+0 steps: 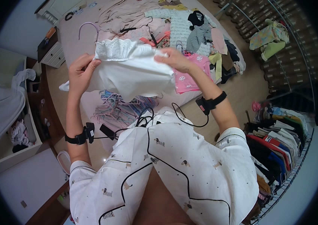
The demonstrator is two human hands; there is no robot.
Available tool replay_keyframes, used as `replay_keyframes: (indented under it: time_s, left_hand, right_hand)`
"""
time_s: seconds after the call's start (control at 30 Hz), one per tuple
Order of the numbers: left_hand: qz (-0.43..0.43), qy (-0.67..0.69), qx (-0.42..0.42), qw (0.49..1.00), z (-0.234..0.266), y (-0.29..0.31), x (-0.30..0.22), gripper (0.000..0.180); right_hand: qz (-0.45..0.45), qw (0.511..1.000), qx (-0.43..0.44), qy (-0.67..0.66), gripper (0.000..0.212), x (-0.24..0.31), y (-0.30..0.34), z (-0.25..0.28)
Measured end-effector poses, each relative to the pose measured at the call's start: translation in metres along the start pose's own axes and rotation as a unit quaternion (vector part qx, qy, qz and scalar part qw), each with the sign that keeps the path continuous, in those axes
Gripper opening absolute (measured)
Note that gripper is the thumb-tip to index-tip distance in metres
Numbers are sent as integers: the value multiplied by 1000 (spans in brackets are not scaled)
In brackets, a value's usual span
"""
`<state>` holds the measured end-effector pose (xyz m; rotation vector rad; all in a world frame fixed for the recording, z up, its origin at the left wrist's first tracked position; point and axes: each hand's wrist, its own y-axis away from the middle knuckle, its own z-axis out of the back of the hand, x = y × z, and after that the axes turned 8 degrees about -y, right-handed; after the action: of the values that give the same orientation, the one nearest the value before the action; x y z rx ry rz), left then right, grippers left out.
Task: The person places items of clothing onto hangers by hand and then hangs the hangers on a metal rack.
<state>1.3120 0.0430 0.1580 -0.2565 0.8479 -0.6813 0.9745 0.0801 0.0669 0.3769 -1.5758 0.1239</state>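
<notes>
A white garment (132, 77) with a ruffled lace edge hangs between my two hands over the near part of the bed. My left hand (81, 71) is closed on its left top corner, thumb pressed over the cloth. At the right end of the lace, my right hand (172, 60) grips the fabric, slightly smeared by motion. Above the lace on the left rises the curved hook of a purple hanger (88, 24); cloth hides the rest of it. Below the garment lies a heap of pink and blue hangers (119, 112).
Beyond my hands, the bed holds a pink printed garment (189, 77), a striped top (199, 39) and other clothes. To the right stand a rack of hung clothes (279, 138) and a metal frame with draped garments (269, 39). A dark phone (107, 131) lies near my left forearm. Cables run from my wrist straps.
</notes>
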Motion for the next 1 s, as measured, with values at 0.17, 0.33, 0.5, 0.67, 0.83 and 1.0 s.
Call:
replay_keyframes:
  time_s: [0.17, 0.33, 0.5, 0.67, 0.83, 1.0]
  left_hand:
    - [108, -8, -62, 992, -1, 14, 18, 22]
    - [208, 117, -106, 965, 3, 17, 31, 19]
    - [165, 151, -128, 966, 0, 14, 31, 16]
    - [200, 133, -171, 956, -6, 8, 30, 15]
    - [106, 106, -157, 976, -2, 14, 0, 14]
    - [79, 84, -180, 977, -3, 8, -19, 14]
  right_hand:
    - [201, 969, -102, 99, 20, 32, 15, 18]
    - [345, 878, -145, 300, 24, 43, 31, 32]
    - [338, 858, -166, 348, 28, 39, 44, 31]
    - [343, 837, -181, 386, 30, 56, 53, 11]
    - [292, 813, -203, 460, 29, 65, 52, 16]
    - [344, 827, -235, 377, 45, 87, 53, 11]
